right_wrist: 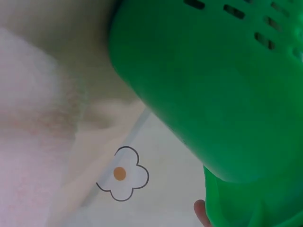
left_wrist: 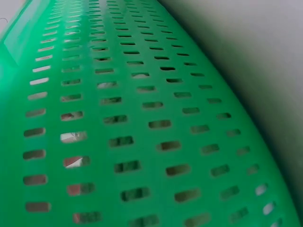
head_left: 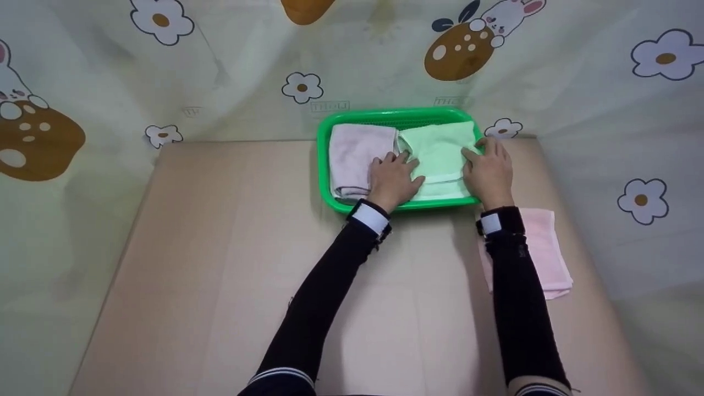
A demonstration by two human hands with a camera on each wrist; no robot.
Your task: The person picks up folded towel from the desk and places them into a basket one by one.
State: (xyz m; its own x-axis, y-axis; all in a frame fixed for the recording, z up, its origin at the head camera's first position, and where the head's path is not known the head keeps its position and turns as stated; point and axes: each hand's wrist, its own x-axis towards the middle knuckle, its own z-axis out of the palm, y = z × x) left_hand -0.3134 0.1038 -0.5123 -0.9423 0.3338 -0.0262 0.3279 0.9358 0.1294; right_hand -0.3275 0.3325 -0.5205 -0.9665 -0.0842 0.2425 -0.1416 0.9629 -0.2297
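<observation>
A green plastic basket (head_left: 400,205) with slotted walls holds a folded greyish-pink towel (head_left: 357,148) on the left and a folded light green towel (head_left: 440,151) on the right. My left hand (head_left: 393,179) lies with spread fingers where the two towels meet. At the basket's right end, my right hand (head_left: 489,170) touches the green towel's right edge, its fingers by the rim. A fingertip (right_wrist: 201,210) shows past the basket's edge in the right wrist view. The slotted basket wall (left_wrist: 113,113) fills most of the left wrist view.
A folded pink towel (head_left: 544,253) lies on the tan table (head_left: 264,264), partly under my right forearm. Behind the basket rises a pale sheet (head_left: 236,66) printed with flowers and rabbits, which also runs along both sides of the table.
</observation>
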